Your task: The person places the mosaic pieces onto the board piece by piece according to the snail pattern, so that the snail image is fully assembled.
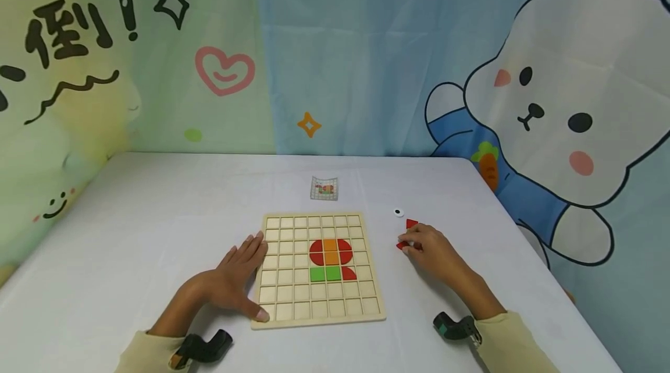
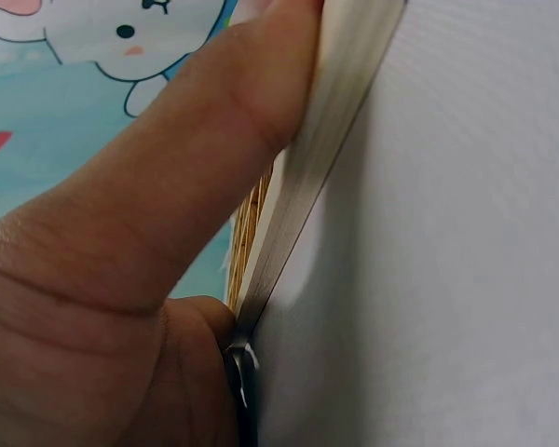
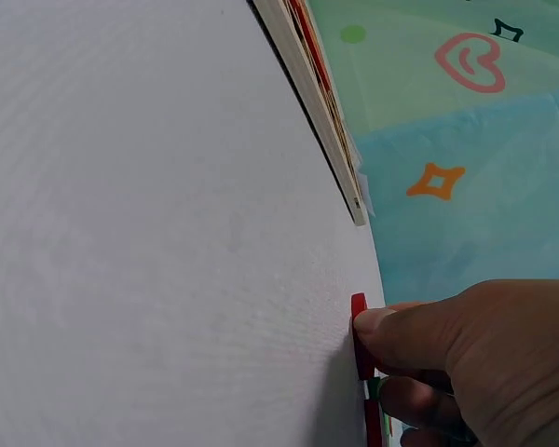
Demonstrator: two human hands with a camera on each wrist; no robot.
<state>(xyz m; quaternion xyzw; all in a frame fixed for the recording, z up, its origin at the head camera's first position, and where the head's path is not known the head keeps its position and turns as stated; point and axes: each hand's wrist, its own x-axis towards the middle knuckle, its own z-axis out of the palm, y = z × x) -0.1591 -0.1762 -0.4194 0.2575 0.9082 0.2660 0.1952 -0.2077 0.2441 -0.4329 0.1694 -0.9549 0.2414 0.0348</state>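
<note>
A square wooden grid board [image 1: 285, 310] lies on the table, with red rounded pieces [image 1: 316, 252], orange pieces [image 1: 330, 252] and green squares [image 1: 332, 273] in its cells. My left hand [image 1: 230, 281] rests along the board's left side, fingers extended and thumb [image 2: 233, 102] over the near corner. Right of the board, my right hand [image 1: 437, 254] pinches a small red piece [image 3: 360, 340] between thumb and fingers, low over the table. A second red piece [image 1: 412, 223] lies just beyond those fingers, partly hidden by them.
A small picture card [image 1: 324, 189] showing a coloured grid pattern lies behind the board. One round black-and-white eye piece [image 1: 399, 212] sits beyond the right hand. The white table [image 1: 157, 210] meets a printed cloth backdrop [image 1: 345, 70] at its far edge.
</note>
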